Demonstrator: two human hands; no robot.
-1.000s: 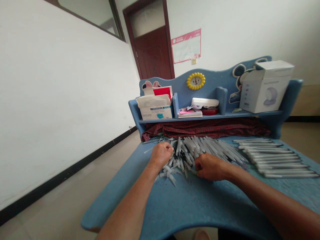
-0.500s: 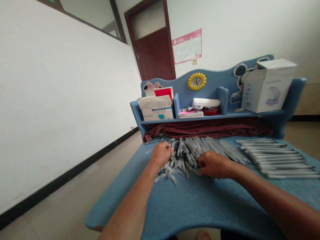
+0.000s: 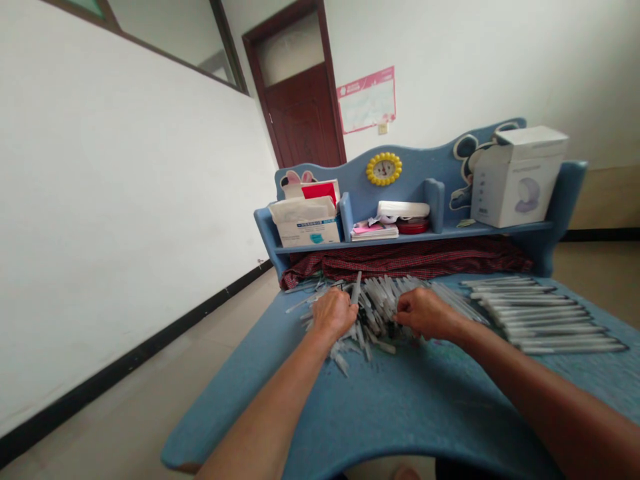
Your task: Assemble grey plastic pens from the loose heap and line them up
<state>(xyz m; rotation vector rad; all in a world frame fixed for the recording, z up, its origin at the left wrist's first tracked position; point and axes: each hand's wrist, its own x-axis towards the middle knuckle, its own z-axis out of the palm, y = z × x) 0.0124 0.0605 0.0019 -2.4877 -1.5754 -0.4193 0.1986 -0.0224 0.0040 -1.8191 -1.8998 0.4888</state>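
Note:
A loose heap of grey and clear pen parts (image 3: 380, 300) lies in the middle of the blue desk (image 3: 380, 407). My left hand (image 3: 334, 312) is curled in a fist at the heap's left side, gripping some of the parts. My right hand (image 3: 425, 312) is closed at the heap's right side, fingers pinched on pieces I cannot make out. One clear tube (image 3: 356, 288) sticks up by my left hand. A tidy row of assembled grey pens (image 3: 540, 313) is laid out to the right.
A red checked cloth (image 3: 410, 260) lies under the desk's blue shelf (image 3: 415, 233). On the shelf stand a mask box (image 3: 307, 223), booklets (image 3: 375, 231), a yellow clock (image 3: 384, 168) and a white carton (image 3: 517, 177). A brown door (image 3: 303, 113) is behind; a white wall (image 3: 125, 200) to the left.
Both hands have moved a little farther into the heap and closer together. The view has shifted slightly, and a clear tube now stands up beside my left hand.

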